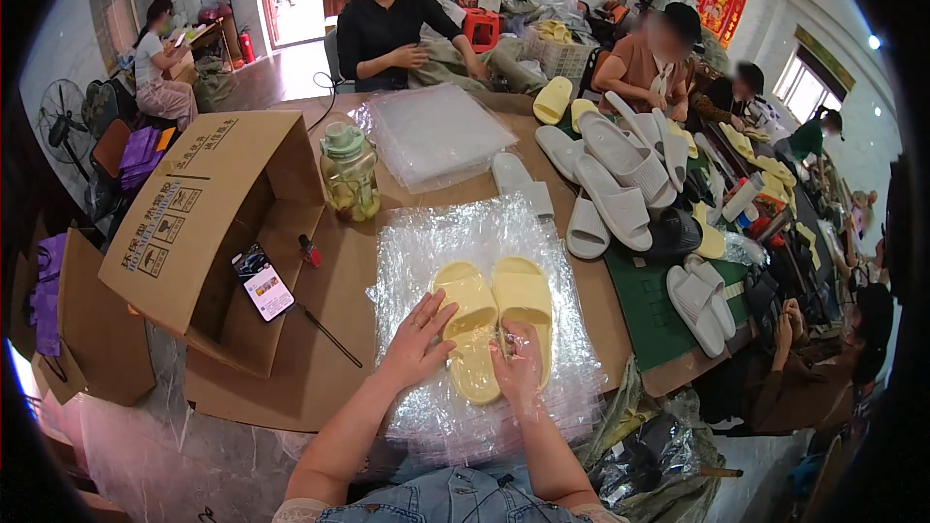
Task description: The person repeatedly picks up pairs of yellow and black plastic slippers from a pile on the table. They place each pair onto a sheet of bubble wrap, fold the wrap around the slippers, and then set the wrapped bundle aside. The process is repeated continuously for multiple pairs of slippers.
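Note:
Two pale yellow slippers lie side by side on a stack of clear plastic bags (417, 232), toes pointing away from me. Shiny clear film seems to cover the left slipper (473, 368). My left hand (417, 344) rests along that slipper's left edge, its fingers stretched out flat against the strap's side and the film. Over the footbed of the right slipper (524, 292) is my right hand (518, 363). Its fingers curl at the slipper, with the thumb by the gap between the pair. Whether it also pinches film is hard to make out.
At left stands an open cardboard box (208, 223) with a phone (262, 283) by it. Beyond are a jar (349, 174) and more flat bags (441, 136). Grey slippers (615, 199) pile up at right. Across the table sits a person in black (392, 29); others work at right.

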`<state>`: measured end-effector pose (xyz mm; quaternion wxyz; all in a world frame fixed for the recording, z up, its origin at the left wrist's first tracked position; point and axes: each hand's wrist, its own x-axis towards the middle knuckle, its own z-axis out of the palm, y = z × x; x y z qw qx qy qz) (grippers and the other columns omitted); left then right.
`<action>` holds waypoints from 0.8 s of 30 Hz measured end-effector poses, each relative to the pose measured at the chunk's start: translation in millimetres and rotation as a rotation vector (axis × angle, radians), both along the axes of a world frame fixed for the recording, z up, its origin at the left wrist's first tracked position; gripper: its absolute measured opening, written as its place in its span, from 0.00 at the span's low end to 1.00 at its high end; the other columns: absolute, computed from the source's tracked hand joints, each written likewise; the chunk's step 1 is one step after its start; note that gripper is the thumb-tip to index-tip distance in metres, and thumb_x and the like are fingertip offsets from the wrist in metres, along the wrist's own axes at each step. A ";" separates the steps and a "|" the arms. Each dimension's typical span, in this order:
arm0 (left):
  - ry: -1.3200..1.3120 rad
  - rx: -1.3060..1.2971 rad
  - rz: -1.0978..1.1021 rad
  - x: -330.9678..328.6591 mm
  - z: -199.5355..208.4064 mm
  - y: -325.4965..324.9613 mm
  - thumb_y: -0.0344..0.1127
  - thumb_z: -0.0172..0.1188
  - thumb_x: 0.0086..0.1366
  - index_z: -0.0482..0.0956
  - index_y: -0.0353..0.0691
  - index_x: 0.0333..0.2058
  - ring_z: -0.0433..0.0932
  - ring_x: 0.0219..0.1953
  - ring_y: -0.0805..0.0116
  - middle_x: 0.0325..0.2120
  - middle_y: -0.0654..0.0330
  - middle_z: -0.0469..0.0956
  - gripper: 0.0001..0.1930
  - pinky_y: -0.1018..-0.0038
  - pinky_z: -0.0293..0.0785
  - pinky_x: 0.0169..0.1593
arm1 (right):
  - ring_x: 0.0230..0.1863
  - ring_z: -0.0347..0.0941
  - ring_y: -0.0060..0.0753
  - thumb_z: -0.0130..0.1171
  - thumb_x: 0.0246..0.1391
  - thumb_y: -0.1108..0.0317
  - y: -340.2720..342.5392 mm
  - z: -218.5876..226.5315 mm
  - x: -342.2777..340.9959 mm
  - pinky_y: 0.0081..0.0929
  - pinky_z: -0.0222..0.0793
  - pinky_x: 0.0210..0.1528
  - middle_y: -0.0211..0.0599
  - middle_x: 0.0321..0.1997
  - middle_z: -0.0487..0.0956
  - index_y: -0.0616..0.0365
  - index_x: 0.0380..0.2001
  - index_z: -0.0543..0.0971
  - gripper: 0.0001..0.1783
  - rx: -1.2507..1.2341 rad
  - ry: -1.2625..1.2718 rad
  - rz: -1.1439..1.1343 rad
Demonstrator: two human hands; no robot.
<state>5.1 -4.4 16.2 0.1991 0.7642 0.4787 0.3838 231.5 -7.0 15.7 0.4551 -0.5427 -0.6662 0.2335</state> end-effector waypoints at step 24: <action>0.006 -0.040 0.021 0.7 -1.1 -0.5 0.39 0.64 0.64 0.67 0.49 0.69 0.57 0.73 0.41 0.73 0.50 0.58 0.34 0.54 0.57 0.73 | 0.48 0.77 0.41 0.66 0.56 0.78 1.4 -10.6 3.9 0.31 0.76 0.48 0.45 0.52 0.74 0.62 0.57 0.76 0.25 0.008 -0.049 0.026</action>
